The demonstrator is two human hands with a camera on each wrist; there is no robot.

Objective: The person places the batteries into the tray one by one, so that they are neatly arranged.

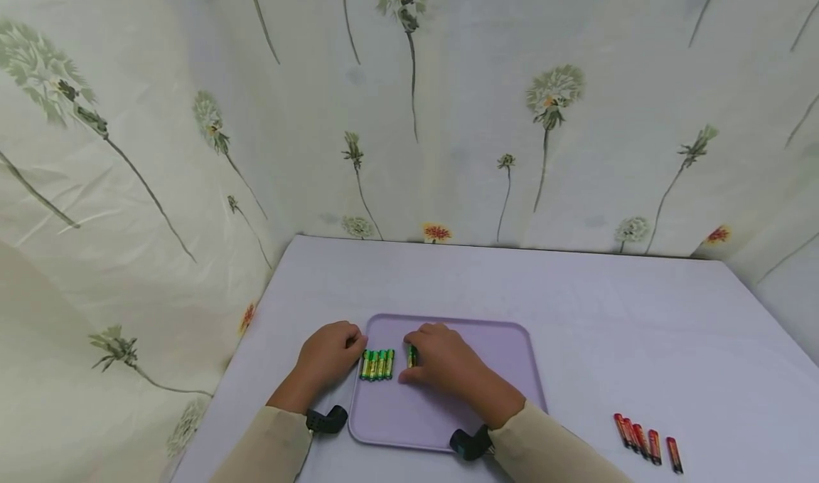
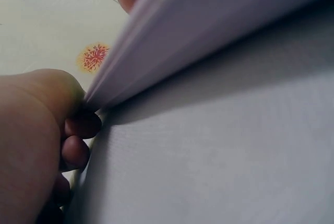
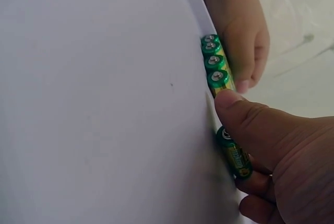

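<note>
A flower-printed cloth (image 1: 461,49) hangs behind the tabletop (image 1: 640,312), which carries a shallow light purple tray (image 1: 393,419). Of the two hands, the left hand (image 1: 330,356) sits at the tray's left rim with fingers curled; I cannot tell whether it pinches the rim or only rests against it. The right hand (image 1: 446,361) grasps one green battery (image 1: 411,356) between thumb and fingers, inside the tray, just to the right of a row of four green batteries (image 1: 381,365) lying side by side near that left rim. Five red batteries (image 1: 640,440) lie on the bare tabletop, well apart to the right. The step in hand seems to be lining the held battery up with its row. To do it well, I would match its lie to its neighbours, ends level, slide it over gently rather than knock the row, and let go only once it lies flat, since loose cylinders roll easily; a left hand steadying the rim would help.
</note>
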